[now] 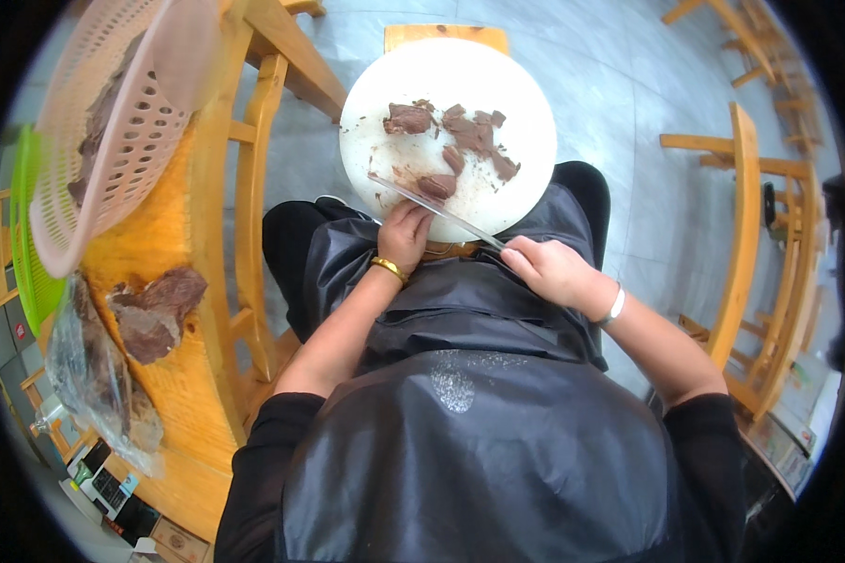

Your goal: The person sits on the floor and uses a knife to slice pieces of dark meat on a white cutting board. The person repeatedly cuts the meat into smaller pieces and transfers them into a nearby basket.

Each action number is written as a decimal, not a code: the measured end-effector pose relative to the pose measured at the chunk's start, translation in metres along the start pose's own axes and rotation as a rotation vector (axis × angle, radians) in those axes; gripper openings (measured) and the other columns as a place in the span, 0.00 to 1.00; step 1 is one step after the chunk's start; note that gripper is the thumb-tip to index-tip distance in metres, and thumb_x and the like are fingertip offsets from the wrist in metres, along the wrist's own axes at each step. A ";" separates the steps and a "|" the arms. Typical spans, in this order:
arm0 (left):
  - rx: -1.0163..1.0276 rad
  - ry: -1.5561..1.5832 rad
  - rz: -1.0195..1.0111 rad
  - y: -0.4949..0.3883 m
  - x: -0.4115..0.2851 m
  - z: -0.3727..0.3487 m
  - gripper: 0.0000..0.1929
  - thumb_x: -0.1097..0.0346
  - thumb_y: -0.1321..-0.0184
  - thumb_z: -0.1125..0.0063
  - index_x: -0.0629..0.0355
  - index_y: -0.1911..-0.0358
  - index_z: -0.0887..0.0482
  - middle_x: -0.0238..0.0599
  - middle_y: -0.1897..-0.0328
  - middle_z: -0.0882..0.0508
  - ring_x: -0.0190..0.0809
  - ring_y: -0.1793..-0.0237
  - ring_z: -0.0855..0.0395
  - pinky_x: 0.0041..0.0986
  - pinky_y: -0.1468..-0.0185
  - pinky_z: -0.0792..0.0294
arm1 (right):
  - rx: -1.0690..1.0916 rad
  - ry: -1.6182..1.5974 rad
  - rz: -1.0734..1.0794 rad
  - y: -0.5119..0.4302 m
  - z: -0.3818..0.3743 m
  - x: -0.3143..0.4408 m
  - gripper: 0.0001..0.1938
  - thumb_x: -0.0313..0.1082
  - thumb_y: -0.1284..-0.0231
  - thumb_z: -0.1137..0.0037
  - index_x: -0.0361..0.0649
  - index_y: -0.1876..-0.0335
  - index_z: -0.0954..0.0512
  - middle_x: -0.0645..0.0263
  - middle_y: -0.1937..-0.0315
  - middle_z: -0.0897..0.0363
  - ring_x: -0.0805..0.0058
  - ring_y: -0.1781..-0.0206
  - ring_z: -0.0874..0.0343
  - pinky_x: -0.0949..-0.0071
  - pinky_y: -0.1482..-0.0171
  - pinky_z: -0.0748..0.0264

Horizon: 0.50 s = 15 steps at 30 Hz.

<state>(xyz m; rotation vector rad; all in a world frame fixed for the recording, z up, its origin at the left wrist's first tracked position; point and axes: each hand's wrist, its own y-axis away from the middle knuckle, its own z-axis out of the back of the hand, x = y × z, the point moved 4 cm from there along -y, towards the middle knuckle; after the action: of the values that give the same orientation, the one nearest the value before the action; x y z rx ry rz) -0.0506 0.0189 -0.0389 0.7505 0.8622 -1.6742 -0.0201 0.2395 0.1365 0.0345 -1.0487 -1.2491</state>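
Observation:
My right hand (pixel 546 267) grips the handle end of a long knife (pixel 458 222). Its blade runs leftward across the near part of a round white cutting board (pixel 387 77). Close to the blade, on its near side, my left hand (pixel 403 236) has its fingers bunched at the board's edge; whether they pinch something is hidden. Just beyond the blade lies a rounded chunk of dark brown meat (pixel 436 186). Farther back are a larger meat chunk (pixel 407 119) and a spread of thin meat slices (pixel 473 134), with crumbs around them.
A wooden table (pixel 176 436) on my left bears a pink perforated basket (pixel 148 119) holding meat, a large brown meat piece (pixel 158 313) and a clear plastic bag (pixel 95 373). Behind stands a green basket (pixel 24 225). Wooden chairs (pixel 739 211) stand right. A black apron (pixel 479 450) covers my lap.

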 end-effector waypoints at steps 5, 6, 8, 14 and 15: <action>-0.037 -0.081 -0.044 0.001 0.001 0.001 0.08 0.73 0.46 0.35 0.60 0.61 0.13 0.43 0.57 0.15 0.52 0.56 0.16 0.36 0.51 0.23 | 0.056 0.042 -0.116 0.013 0.002 -0.003 0.20 0.50 0.26 0.59 0.40 0.57 0.24 0.46 0.71 0.19 0.46 0.63 0.19 0.53 0.57 0.24; -0.041 -0.115 -0.057 0.001 -0.001 0.002 0.08 0.74 0.46 0.34 0.60 0.61 0.13 0.44 0.57 0.16 0.52 0.56 0.16 0.36 0.51 0.23 | 0.057 0.044 -0.101 0.010 0.002 -0.003 0.20 0.51 0.26 0.59 0.40 0.57 0.24 0.46 0.71 0.19 0.45 0.63 0.19 0.53 0.57 0.24; -0.048 -0.089 -0.076 0.002 -0.004 0.005 0.08 0.74 0.46 0.35 0.60 0.61 0.13 0.44 0.57 0.16 0.52 0.57 0.16 0.36 0.52 0.24 | 0.063 0.046 -0.077 0.003 0.000 -0.004 0.21 0.51 0.26 0.60 0.39 0.57 0.25 0.46 0.70 0.19 0.45 0.63 0.19 0.52 0.57 0.24; -0.012 -0.102 -0.063 0.005 -0.002 0.007 0.09 0.73 0.46 0.35 0.59 0.61 0.14 0.45 0.57 0.16 0.53 0.58 0.17 0.37 0.53 0.24 | 0.135 0.114 -0.134 -0.022 -0.008 -0.010 0.18 0.49 0.26 0.58 0.41 0.54 0.24 0.46 0.70 0.19 0.46 0.64 0.19 0.54 0.57 0.24; -0.021 -0.080 -0.065 0.006 -0.001 0.007 0.09 0.73 0.46 0.35 0.59 0.61 0.14 0.45 0.57 0.16 0.53 0.58 0.17 0.37 0.53 0.24 | 0.108 0.120 -0.106 -0.028 -0.010 -0.010 0.19 0.50 0.26 0.59 0.41 0.56 0.24 0.45 0.70 0.19 0.46 0.63 0.19 0.53 0.57 0.24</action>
<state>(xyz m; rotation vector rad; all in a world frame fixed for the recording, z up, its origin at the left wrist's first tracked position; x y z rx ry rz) -0.0447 0.0125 -0.0351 0.6430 0.8547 -1.7385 -0.0334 0.2318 0.1089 0.2482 -1.0202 -1.2687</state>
